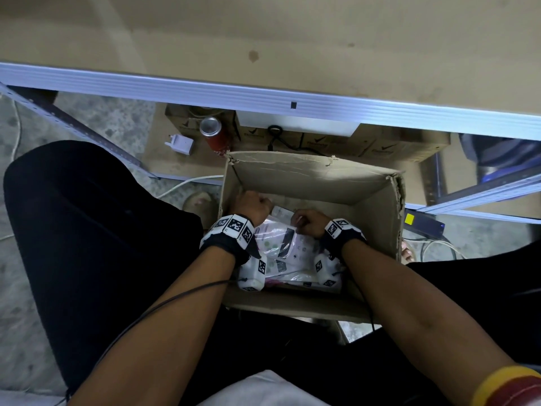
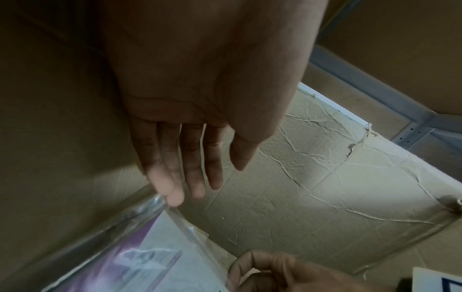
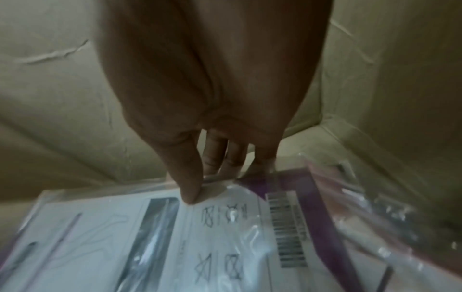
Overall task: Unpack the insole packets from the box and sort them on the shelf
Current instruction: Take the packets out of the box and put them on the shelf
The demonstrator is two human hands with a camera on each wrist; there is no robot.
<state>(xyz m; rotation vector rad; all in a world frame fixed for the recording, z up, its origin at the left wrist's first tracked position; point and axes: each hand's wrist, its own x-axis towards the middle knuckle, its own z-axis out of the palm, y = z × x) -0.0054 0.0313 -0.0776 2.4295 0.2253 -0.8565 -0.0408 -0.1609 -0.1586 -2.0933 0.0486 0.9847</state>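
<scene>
I see the box (image 1: 377, 206) on the floor (image 1: 96, 124) between my knees, packets (image 1: 288, 250) inside at its near end. Beyond it stand a can (image 1: 213, 135) and, left of that, a plug (image 1: 181, 145), beneath the shelf (image 1: 263, 39).

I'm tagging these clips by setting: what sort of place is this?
Probably a stockroom or warehouse corner. Slotted-metal shelving stands over a bare concrete floor, flat cartons lie stacked underneath, and an open cardboard box holds plastic-wrapped insole packets that both hands reach into.

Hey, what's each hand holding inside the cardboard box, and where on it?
Right hand pinches the clear plastic insole packet at its far edge. Left hand holds nothing; straight fingertips touch that edge.
</scene>
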